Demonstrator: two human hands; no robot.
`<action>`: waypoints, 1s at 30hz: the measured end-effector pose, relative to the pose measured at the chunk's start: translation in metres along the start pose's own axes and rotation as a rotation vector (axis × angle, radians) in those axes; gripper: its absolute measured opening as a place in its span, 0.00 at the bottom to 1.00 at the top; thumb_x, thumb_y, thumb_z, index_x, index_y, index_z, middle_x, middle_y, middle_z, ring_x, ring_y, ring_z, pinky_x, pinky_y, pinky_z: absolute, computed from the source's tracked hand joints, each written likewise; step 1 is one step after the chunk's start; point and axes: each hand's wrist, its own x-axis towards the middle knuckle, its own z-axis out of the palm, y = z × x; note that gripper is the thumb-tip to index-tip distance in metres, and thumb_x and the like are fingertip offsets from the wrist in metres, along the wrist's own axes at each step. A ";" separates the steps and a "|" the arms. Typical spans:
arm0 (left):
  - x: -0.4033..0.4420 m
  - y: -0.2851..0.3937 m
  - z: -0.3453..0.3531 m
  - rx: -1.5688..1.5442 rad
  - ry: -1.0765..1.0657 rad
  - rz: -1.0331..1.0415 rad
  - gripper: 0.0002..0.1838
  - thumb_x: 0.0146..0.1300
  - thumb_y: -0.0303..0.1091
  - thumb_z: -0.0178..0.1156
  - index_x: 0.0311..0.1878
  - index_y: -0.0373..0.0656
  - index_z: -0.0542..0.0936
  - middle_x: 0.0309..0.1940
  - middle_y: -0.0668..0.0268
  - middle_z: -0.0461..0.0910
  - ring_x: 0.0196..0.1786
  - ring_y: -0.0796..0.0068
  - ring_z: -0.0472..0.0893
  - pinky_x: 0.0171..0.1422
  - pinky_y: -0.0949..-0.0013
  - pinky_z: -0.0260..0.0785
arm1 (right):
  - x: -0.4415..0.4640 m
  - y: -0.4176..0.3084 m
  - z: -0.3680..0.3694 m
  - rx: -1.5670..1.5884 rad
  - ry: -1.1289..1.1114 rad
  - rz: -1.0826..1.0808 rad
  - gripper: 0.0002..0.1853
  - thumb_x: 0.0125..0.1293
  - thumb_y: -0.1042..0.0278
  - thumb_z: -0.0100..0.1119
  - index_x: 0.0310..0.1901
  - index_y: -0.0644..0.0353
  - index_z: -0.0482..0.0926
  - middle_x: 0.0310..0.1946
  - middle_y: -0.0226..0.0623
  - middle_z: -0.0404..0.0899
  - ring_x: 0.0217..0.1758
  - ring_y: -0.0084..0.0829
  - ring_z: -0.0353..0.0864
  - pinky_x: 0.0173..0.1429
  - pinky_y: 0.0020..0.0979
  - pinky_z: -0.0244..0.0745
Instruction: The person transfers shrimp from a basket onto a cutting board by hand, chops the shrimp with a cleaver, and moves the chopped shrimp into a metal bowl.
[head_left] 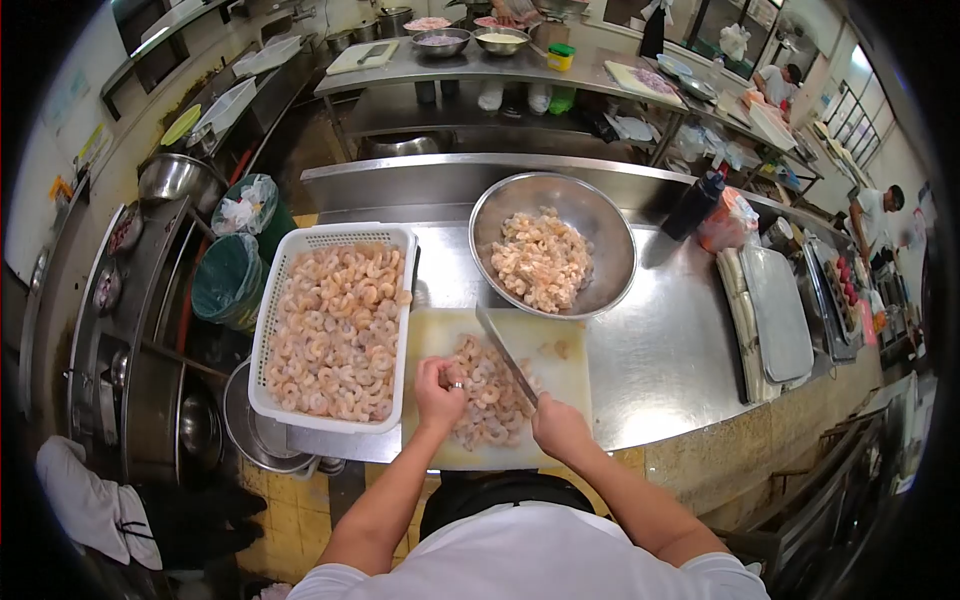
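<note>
A pile of shrimp (490,395) lies on the pale cutting board (570,440) at the steel table's front edge. My right hand (560,427) is closed round the handle of a knife (508,355), whose blade slants up and left over the pile. At the pile's left side is my left hand (440,392), its fingers curled in and a ring on one; what they hold, if anything, is hidden. A white basket (408,330) full of shrimp stands left of the board. Behind the board a steel bowl (615,240) holds shrimp pieces.
A dark bottle (693,207) and an orange-and-white bag (728,220) stand at the back right. Flat trays (775,315) lie on the right. Lined bins (228,280) stand left of the table. Two people (880,215) are at the far right, and another person's hands show at the back.
</note>
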 end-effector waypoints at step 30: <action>0.044 0.137 0.136 0.906 -1.074 0.473 0.07 0.64 0.28 0.64 0.39 0.41 0.91 0.46 0.55 0.90 0.51 0.55 0.90 0.59 0.54 0.82 | -0.022 0.022 0.024 -0.082 -0.006 -0.234 0.11 0.72 0.74 0.52 0.49 0.72 0.75 0.37 0.60 0.85 0.34 0.59 0.90 0.37 0.54 0.86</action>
